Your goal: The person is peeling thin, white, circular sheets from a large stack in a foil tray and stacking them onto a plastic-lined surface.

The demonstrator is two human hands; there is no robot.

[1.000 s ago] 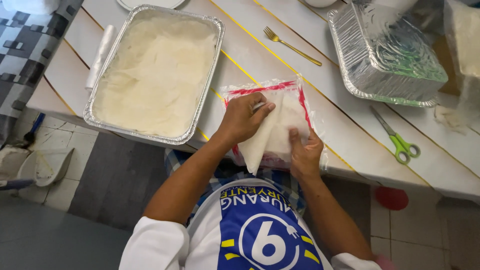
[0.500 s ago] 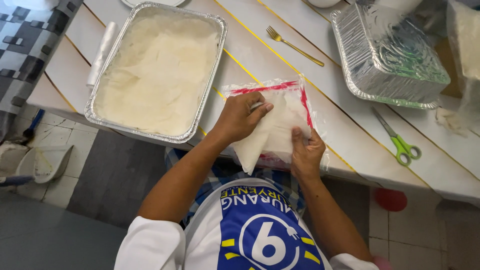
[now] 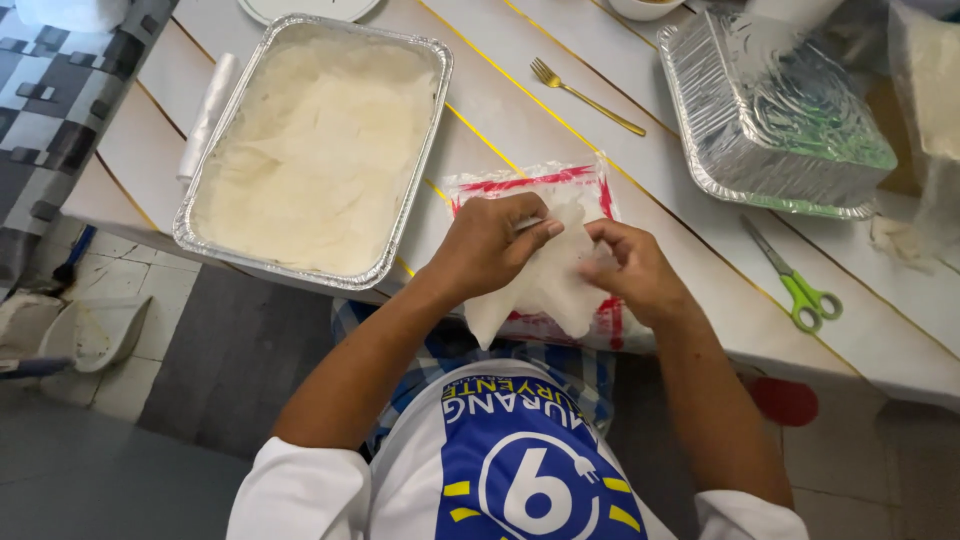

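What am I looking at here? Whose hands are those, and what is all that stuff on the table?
The picture comes from a camera worn on a person's head, looking down, so you see their own two arms and bare hands. The left hand and the right hand are both pinching a thin, pale sheet of dough, lying over a clear plastic bag with red stripes. On the white table there is also a big foil tray of pale sheets, a second, shiny empty foil tray, a gold fork and green-handled scissors.
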